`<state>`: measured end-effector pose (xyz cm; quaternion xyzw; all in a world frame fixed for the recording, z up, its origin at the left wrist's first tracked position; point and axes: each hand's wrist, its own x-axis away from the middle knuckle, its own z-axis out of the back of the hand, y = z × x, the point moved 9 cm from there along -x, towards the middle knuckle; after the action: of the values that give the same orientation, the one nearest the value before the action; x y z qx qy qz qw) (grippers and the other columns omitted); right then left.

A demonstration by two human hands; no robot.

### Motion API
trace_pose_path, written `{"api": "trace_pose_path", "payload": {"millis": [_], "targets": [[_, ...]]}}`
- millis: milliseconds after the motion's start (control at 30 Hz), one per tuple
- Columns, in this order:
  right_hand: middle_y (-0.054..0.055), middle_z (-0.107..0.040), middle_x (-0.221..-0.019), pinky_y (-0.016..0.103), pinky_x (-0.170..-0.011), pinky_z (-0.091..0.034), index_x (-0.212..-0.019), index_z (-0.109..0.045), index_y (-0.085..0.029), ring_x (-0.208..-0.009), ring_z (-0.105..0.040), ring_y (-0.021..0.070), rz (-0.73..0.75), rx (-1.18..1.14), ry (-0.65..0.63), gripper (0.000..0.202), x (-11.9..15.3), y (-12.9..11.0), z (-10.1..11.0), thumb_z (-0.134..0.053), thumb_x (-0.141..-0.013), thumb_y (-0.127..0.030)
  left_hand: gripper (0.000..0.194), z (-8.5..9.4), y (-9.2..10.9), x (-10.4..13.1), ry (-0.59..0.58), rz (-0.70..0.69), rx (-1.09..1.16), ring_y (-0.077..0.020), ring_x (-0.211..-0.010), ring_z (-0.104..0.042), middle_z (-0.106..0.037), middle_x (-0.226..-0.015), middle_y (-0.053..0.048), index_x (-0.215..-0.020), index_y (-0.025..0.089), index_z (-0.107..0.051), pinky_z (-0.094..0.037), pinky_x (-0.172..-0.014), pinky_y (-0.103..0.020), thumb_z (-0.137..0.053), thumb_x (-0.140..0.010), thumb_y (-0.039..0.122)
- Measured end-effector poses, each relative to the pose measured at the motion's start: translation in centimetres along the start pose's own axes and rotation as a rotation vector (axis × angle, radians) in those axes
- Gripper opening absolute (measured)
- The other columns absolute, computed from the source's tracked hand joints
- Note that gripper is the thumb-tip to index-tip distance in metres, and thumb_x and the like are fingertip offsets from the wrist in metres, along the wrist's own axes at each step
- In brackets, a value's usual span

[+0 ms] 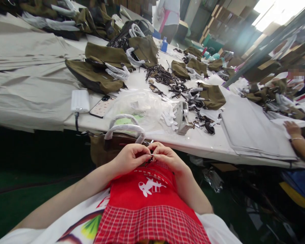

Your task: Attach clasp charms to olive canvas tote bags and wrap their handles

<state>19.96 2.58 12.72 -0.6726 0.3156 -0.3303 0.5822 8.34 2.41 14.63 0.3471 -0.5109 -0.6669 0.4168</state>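
Note:
My left hand (132, 156) and my right hand (168, 156) meet just in front of my red apron (152, 200). Both are closed in a pinch, fingertips almost touching, on something small and partly dark that I cannot make out. Right beyond them, an olive handbag (99, 149) hangs at the table's edge, its handles (127, 128) wrapped in white padding. My fingers and wrists cover part of the bag.
Behind the bag, the white table (203, 144) carries a clear plastic bag (139, 105), a phone (101, 106), a white power bank (80, 101) and a grey tape dispenser (181, 118). Dark straps (162, 74) and olive bags (101, 73) lie farther back. Another person's hand (292, 129) rests at right.

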Motion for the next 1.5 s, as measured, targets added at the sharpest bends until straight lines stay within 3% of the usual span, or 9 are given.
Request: {"api": "trace_pose_path", "payload": {"millis": [367,500,633,733,867,1033,1300,1400,1500], "targets": [[-0.001,-0.057,-0.073,0.022,-0.059,-0.04,-0.079,-0.059,-0.018,-0.062,-0.049,0.0112,-0.214,-0.12,0.029,0.038,0.3,3.7,-1.7,-0.06,-0.086,-0.056,0.015,1.5,0.4,0.6,0.077,-0.138,-0.279,-0.0139,-0.068,-0.061,-0.068,-0.073,-0.002,-0.079,0.019,-0.069,-0.048,-0.068,-0.025,-0.06,-0.088,0.027],[-0.002,-0.052,-0.065,0.022,-0.056,-0.036,-0.072,-0.056,-0.018,-0.058,-0.045,0.011,-0.231,-0.064,0.147,0.036,-0.1,5.1,-1.1,-0.058,-0.086,-0.051,0.014,1.1,-1.8,0.4,0.018,-0.069,-0.417,-0.0164,-0.074,-0.064,-0.069,-0.08,-0.003,-0.087,0.019,-0.067,-0.05,-0.071,-0.027,-0.057,-0.089,0.028],[-0.002,-0.05,-0.063,0.024,-0.061,-0.037,-0.065,-0.053,-0.018,-0.06,-0.044,0.0116,-0.163,0.02,0.232,0.036,-0.7,6.0,-0.2,-0.054,-0.087,-0.047,0.024,2.7,-5.1,-0.2,0.23,0.118,-0.846,-0.027,-0.089,-0.065,-0.068,-0.095,-0.012,-0.099,0.015,-0.062,-0.051,-0.08,-0.037,-0.059,-0.086,0.035],[-0.001,-0.051,-0.064,0.025,-0.064,-0.04,-0.063,-0.053,-0.019,-0.061,-0.046,0.0128,-0.151,0.04,0.233,0.035,-1.1,6.6,0.0,-0.05,-0.087,-0.043,0.026,2.1,-7.1,-1.2,0.191,0.18,-1.009,-0.0309,-0.097,-0.064,-0.067,-0.099,-0.015,-0.097,0.013,-0.061,-0.051,-0.083,-0.04,-0.061,-0.084,0.036],[0.0,-0.053,-0.065,0.024,-0.062,-0.042,-0.061,-0.05,-0.02,-0.062,-0.049,0.0131,-0.19,-0.014,0.21,0.031,-1.3,6.9,-0.4,-0.049,-0.085,-0.039,0.022,1.9,-8.3,-2.4,0.171,0.227,-1.017,-0.0312,-0.092,-0.066,-0.069,-0.093,-0.016,-0.094,0.013,-0.061,-0.051,-0.079,-0.039,-0.056,-0.086,0.033],[0.001,-0.054,-0.066,0.024,-0.059,-0.043,-0.059,-0.047,-0.02,-0.063,-0.052,0.0135,-0.244,-0.12,0.188,0.03,-1.2,6.9,-1.2,-0.051,-0.082,-0.039,0.026,1.5,-7.1,-3.5,0.223,0.111,-1.061,-0.0334,-0.095,-0.064,-0.067,-0.099,-0.019,-0.102,0.01,-0.061,-0.05,-0.082,-0.042,-0.051,-0.088,0.03],[0.0,-0.052,-0.065,0.025,-0.06,-0.047,-0.059,-0.045,-0.02,-0.057,-0.051,0.0123,-0.285,-0.291,0.166,0.031,-1.5,7.4,-2.1,-0.053,-0.082,-0.038,0.013,1.9,-7.1,-4.3,0.132,0.101,-0.938,-0.0271,-0.085,-0.066,-0.07,-0.085,-0.01,-0.081,0.02,-0.062,-0.05,-0.08,-0.037,-0.054,-0.083,0.03],[0.0,-0.052,-0.064,0.024,-0.06,-0.048,-0.057,-0.044,-0.02,-0.059,-0.05,0.0126,-0.273,-0.276,0.155,0.032,-1.9,7.4,-2.2,-0.053,-0.083,-0.037,0.019,2.9,-6.4,-4.6,0.054,0.106,-0.844,-0.0247,-0.074,-0.066,-0.069,-0.074,-0.006,-0.076,0.022,-0.062,-0.051,-0.074,-0.037,-0.051,-0.085,0.033],[-0.001,-0.052,-0.064,0.023,-0.059,-0.048,-0.057,-0.046,-0.019,-0.059,-0.051,0.0122,-0.255,-0.253,0.139,0.031,-2.7,7.0,-2.5,-0.053,-0.083,-0.034,0.018,5.2,-5.0,-5.2,0.114,0.078,-0.689,-0.0251,-0.087,-0.067,-0.071,-0.083,-0.004,-0.089,0.022,-0.064,-0.052,-0.085,-0.038,-0.05,-0.085,0.034]]}}
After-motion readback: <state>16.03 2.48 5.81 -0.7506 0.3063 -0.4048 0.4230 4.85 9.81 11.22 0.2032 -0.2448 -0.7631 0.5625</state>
